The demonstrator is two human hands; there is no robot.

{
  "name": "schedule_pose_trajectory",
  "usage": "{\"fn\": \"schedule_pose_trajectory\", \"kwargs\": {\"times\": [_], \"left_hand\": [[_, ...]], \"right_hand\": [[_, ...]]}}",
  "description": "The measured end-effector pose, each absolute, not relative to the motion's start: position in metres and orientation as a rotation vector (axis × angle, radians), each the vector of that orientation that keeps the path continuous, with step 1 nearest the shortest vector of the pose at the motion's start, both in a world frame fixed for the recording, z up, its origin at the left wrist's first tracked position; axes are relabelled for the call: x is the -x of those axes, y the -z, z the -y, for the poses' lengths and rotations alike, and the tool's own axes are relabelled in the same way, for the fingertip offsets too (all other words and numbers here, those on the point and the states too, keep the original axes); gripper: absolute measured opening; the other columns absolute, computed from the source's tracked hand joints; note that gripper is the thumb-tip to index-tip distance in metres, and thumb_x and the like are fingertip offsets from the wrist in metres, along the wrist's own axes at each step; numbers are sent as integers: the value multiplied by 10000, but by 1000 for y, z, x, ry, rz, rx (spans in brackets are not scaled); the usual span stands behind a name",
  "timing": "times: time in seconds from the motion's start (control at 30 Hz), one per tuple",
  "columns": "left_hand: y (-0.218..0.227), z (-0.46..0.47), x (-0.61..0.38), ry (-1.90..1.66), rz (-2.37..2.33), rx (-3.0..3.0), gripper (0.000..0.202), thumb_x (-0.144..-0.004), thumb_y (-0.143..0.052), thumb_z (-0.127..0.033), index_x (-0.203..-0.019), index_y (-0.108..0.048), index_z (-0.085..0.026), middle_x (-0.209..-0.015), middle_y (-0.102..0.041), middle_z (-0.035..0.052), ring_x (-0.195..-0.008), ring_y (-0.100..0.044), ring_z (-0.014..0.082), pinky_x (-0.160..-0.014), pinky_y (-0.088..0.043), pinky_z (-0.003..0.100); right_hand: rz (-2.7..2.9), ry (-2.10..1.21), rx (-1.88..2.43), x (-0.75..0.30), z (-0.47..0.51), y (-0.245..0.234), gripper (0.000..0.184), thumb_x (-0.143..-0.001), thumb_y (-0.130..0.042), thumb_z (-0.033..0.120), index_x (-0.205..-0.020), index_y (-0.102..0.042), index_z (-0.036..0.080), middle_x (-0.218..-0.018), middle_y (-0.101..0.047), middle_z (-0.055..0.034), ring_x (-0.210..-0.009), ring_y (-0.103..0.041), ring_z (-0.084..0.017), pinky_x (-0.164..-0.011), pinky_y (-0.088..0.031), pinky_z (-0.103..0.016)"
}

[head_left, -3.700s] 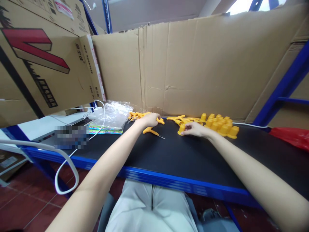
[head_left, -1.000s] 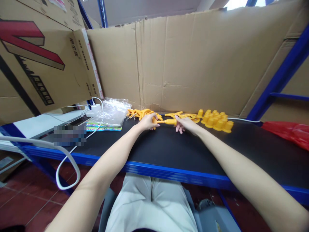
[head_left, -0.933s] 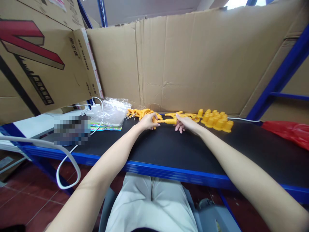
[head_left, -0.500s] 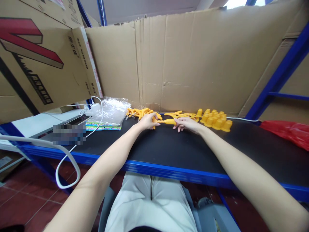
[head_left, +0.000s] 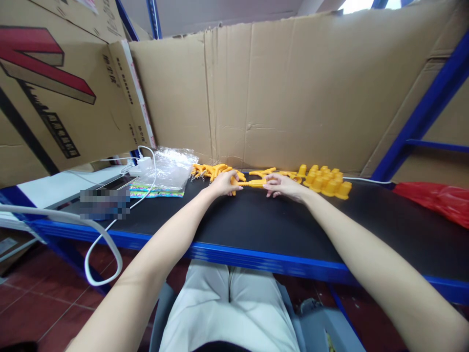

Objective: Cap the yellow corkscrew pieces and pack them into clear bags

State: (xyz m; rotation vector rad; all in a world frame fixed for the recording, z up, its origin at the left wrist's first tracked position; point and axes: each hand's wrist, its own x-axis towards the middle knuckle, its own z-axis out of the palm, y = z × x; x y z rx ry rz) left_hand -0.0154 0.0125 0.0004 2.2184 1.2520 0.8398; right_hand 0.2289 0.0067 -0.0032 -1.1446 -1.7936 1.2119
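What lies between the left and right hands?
In the head view, a yellow shaft and wider yellow cap, in line, span from left hand to right hand.

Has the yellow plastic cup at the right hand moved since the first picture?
Yes: the yellow plastic cup has moved left, judged against the vertical crease in the brown cardboard wall.

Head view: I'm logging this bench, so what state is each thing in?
Left hand: closed around yellow handle
Right hand: gripping held cup
Yellow handle: held, shaft toward held cup
Held cup: sideways, narrow end leftward
Standing cups: upright, flanges down, clustered
Handle pile: heaped
Branched yellow pieces: lying
Clear bags: crumpled
Red bag: crumpled
White cable: looped
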Motion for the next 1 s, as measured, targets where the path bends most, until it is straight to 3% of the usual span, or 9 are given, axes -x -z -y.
{"fn": "schedule_pose_trajectory", "kwargs": {"times": [0.2,0.67,0.8,1.0], "left_hand": [[3,-16,18,-835,-1246,-2277,330,-692,-664,-288,-927,-486,-140,-500,-531,-51,-413,-554,105,-408,-439,199],[1,-15,18,-863,-1303,-2363,308,-675,-664,-318,-894,-505,-170,-518,-508,-73,-409,-523,83,-482,-426,210],[0,-15,18,-877,-1322,-2430,297,-679,-658,-320,-888,-505,-173,-506,-489,-79,-409,-511,86,-512,-428,224],[1,-14,16,-883,-1321,-2474,292,-684,-651,-322,-890,-505,-176,-513,-490,-76,-425,-518,93,-518,-415,222]], "right_hand": [[1806,-1169,1152,-221,-5,4,305,-743,-607,400,-867,-532,132,-809,-666,-85,-498,-576,-76,-448,-411,-179],[1656,-1276,1192,-212,-3,4,330,-781,-542,454,-705,-560,134,-626,-656,-79,-432,-560,-95,-400,-418,-186],[1553,-1332,1301,-207,-4,6,405,-818,-442,504,-651,-531,146,-511,-612,-72,-352,-507,-88,-343,-381,-183],[1474,-1383,1346,-207,-9,11,438,-786,-439,566,-624,-509,165,-452,-575,-58,-305,-441,-71,-293,-349,-173]]}}
